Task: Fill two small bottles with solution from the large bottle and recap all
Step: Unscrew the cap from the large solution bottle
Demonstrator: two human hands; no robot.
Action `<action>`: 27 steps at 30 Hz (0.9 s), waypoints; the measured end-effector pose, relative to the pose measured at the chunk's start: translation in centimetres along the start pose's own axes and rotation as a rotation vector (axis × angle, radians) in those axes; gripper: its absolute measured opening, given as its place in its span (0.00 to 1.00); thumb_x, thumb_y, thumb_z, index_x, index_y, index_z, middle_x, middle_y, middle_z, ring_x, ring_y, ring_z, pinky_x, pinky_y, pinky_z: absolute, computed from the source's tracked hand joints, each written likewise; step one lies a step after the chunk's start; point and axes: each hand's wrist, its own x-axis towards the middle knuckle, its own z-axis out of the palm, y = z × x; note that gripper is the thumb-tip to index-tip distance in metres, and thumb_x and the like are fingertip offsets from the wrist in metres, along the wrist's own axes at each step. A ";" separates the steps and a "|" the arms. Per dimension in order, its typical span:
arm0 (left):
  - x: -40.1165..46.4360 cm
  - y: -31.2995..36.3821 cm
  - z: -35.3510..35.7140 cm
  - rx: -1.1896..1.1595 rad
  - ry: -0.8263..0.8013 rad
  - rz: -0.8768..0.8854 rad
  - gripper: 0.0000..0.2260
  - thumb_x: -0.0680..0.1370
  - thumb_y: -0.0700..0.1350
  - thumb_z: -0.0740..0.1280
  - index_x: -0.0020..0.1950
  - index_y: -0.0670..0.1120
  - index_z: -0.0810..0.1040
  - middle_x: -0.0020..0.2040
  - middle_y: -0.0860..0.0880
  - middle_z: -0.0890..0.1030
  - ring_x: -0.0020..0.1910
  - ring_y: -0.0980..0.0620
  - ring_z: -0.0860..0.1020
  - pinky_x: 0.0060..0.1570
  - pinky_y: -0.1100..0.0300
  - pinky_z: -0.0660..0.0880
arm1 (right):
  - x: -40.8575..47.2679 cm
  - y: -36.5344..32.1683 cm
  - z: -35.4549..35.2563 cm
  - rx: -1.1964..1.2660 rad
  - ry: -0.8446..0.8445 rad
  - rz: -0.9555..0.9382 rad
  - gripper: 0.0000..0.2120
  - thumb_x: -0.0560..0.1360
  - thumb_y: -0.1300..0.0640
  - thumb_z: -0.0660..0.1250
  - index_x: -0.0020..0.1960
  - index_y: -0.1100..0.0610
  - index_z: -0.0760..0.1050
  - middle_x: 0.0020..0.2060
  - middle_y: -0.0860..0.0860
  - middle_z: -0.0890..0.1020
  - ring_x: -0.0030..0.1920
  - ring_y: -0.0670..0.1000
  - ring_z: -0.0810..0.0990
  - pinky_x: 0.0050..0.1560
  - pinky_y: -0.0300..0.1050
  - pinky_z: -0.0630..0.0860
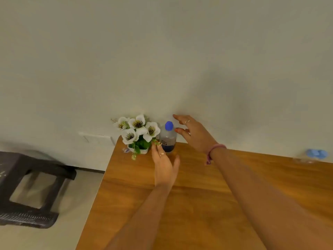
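The large clear bottle (168, 137) with a blue cap and a dark blue label stands upright at the far edge of the wooden table (207, 204), against the wall. My right hand (192, 131) is spread just right of the bottle, fingers straight, a small gap between it and the plastic. My left hand (164, 165) hovers low in front of the bottle's base, fingers straight and holding nothing. At the far right edge, blurred, are two small bottles with light blue caps (316, 153).
A white pot of white artificial flowers (137, 134) stands just left of the large bottle, near the table's left corner. A dark plastic stool (30, 190) sits on the floor to the left. The wall rises directly behind the table.
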 end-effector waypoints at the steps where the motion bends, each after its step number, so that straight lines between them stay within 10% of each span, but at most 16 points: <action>1: 0.5 -0.8 0.7 -0.046 0.038 -0.064 0.36 0.78 0.47 0.65 0.77 0.40 0.47 0.78 0.43 0.48 0.77 0.47 0.49 0.67 0.65 0.49 | 0.7 0.6 1.1 -0.008 -0.069 0.015 0.22 0.80 0.56 0.58 0.73 0.49 0.61 0.70 0.50 0.67 0.67 0.49 0.70 0.66 0.44 0.68; 6: 2.3 0.1 0.0 -0.216 0.171 -0.051 0.33 0.75 0.42 0.71 0.75 0.40 0.57 0.72 0.44 0.63 0.71 0.49 0.64 0.63 0.72 0.56 | 2.0 -0.6 0.5 -0.158 -0.235 -0.048 0.21 0.81 0.62 0.55 0.73 0.50 0.62 0.70 0.50 0.67 0.67 0.50 0.68 0.68 0.43 0.65; 11: 3.9 -0.2 0.4 -0.286 0.153 -0.027 0.28 0.73 0.41 0.73 0.70 0.40 0.66 0.65 0.43 0.73 0.64 0.48 0.73 0.65 0.58 0.70 | 2.9 -0.4 0.9 -0.276 -0.218 -0.076 0.21 0.80 0.68 0.54 0.70 0.54 0.67 0.64 0.54 0.71 0.61 0.55 0.72 0.63 0.45 0.68; 21: 4.8 -0.4 0.3 -0.298 0.178 -0.030 0.30 0.68 0.45 0.77 0.67 0.40 0.70 0.62 0.44 0.74 0.62 0.47 0.74 0.64 0.48 0.72 | 3.1 -1.0 0.8 -0.309 -0.210 -0.041 0.20 0.79 0.68 0.55 0.68 0.55 0.69 0.63 0.54 0.73 0.61 0.54 0.73 0.63 0.44 0.69; 27: 3.7 0.0 0.3 -0.271 0.158 -0.004 0.28 0.68 0.43 0.77 0.64 0.40 0.72 0.60 0.44 0.73 0.59 0.49 0.73 0.56 0.68 0.69 | 1.4 -0.9 0.2 -0.338 -0.218 -0.032 0.20 0.79 0.66 0.56 0.68 0.54 0.69 0.63 0.52 0.73 0.60 0.53 0.74 0.60 0.42 0.69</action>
